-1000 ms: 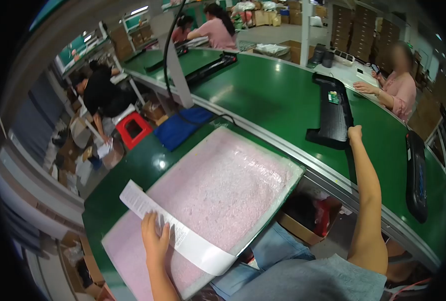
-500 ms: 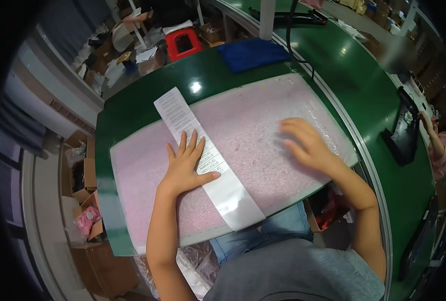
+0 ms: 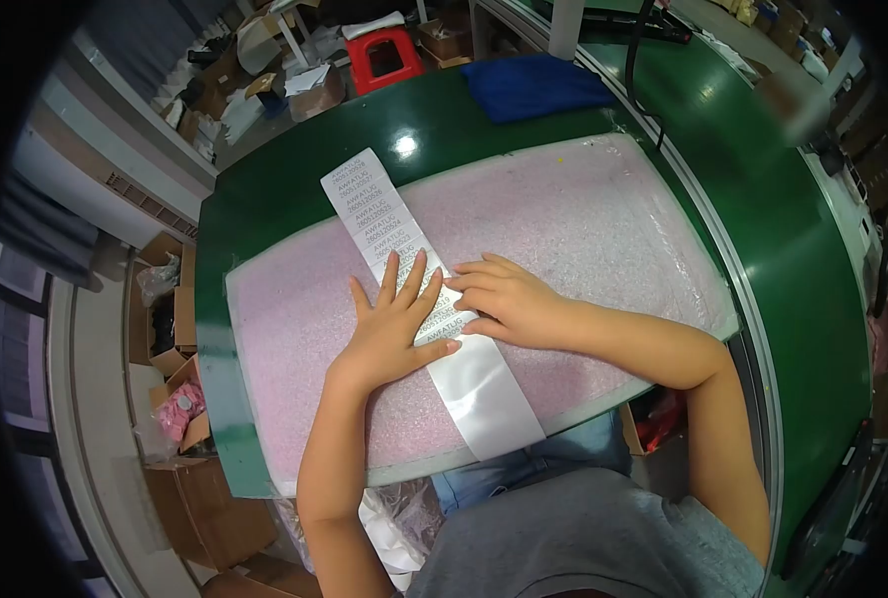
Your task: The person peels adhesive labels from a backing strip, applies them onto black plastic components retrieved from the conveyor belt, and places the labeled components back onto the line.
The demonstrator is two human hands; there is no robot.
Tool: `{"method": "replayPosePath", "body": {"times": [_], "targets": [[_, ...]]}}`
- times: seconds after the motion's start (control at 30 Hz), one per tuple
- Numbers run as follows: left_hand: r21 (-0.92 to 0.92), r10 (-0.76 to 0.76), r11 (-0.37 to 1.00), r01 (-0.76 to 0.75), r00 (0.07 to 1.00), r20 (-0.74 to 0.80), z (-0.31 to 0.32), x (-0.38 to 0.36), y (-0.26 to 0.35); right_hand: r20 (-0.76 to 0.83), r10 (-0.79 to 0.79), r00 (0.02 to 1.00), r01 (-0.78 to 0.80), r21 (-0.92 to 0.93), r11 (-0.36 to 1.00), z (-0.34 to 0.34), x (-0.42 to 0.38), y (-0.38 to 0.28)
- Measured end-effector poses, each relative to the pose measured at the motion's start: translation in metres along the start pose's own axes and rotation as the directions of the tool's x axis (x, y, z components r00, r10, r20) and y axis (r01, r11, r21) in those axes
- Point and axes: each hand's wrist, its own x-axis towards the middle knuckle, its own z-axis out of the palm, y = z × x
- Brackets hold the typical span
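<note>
A long white strip of printed labels lies slantwise across a pink, bubble-wrap-like padded sheet. The rows of printed letters and numbers run over its upper part, while the end nearer my body is blank. My left hand rests flat on the strip and the pad, fingers spread, thumb across the lower printed rows. From the right, my right hand touches the strip's right edge with its fingertips, its fingers extended and slightly apart. Part of the print is hidden beneath both hands.
The pad lies on a green table. Behind it are a folded blue cloth and a red stool. A metal rail and a black cable run along the right. Cardboard boxes stand at lower left.
My right hand has moved left from above the pad to the edge of the label strip. My left hand stays spread on the strip. The camera view has shifted slightly.
</note>
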Motion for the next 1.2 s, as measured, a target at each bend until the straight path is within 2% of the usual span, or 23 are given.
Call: {"method": "replayPosePath", "body": {"times": [0.07, 0.17, 0.33, 0.43, 0.6, 0.7, 0.73, 0.83, 1.13, 1.2], "targets": [[0.005, -0.006, 1.000, 0.006, 1.000, -0.001, 0.001, 0.000, 0.000, -0.005, -0.001, 1.000, 0.001, 0.011, 1.000, 0.000, -0.001, 0.000], [0.006, -0.008, 1.000, 0.008, 1.000, -0.004, 0.001, 0.000, 0.000, -0.112, -0.015, 0.994, 0.020, 0.040, 0.999, 0.003, -0.005, -0.003], [0.007, -0.005, 1.000, 0.005, 1.000, -0.014, 0.003, 0.001, -0.001, -0.132, 0.048, 0.990, -0.039, 0.067, 0.997, -0.005, -0.010, -0.018], [0.012, 0.013, 1.000, -0.013, 1.000, -0.016, 0.002, 0.002, -0.002, -0.189, -0.001, 0.982, 0.016, 0.074, 0.997, -0.005, -0.012, -0.027], [0.017, 0.021, 1.000, -0.021, 1.000, -0.003, 0.001, 0.001, -0.003, -0.165, -0.071, 0.984, 0.093, 0.133, 0.987, -0.018, -0.018, -0.044], [0.030, 0.032, 0.999, -0.032, 0.999, -0.002, 0.001, 0.000, -0.004, -0.326, -0.137, 0.936, 0.191, 0.139, 0.972, -0.020, -0.017, -0.045], [0.028, 0.032, 0.999, -0.032, 0.999, -0.001, 0.001, 0.000, -0.003, -0.325, -0.136, 0.936, 0.190, 0.139, 0.972, -0.021, -0.017, -0.045], [0.009, 0.035, 0.999, -0.035, 0.999, 0.004, -0.001, -0.001, -0.003, -0.369, -0.016, 0.929, 0.109, 0.233, 0.966, -0.022, -0.015, -0.044], [-0.047, 0.009, 0.999, -0.010, 1.000, -0.014, -0.002, -0.001, 0.000, -0.342, 0.093, 0.935, 0.006, 0.279, 0.960, -0.019, -0.014, -0.040], [-0.080, -0.002, 0.997, -0.004, 0.998, -0.066, -0.003, 0.000, 0.003, -0.339, 0.137, 0.931, -0.024, 0.318, 0.948, -0.021, -0.013, -0.041]]}}
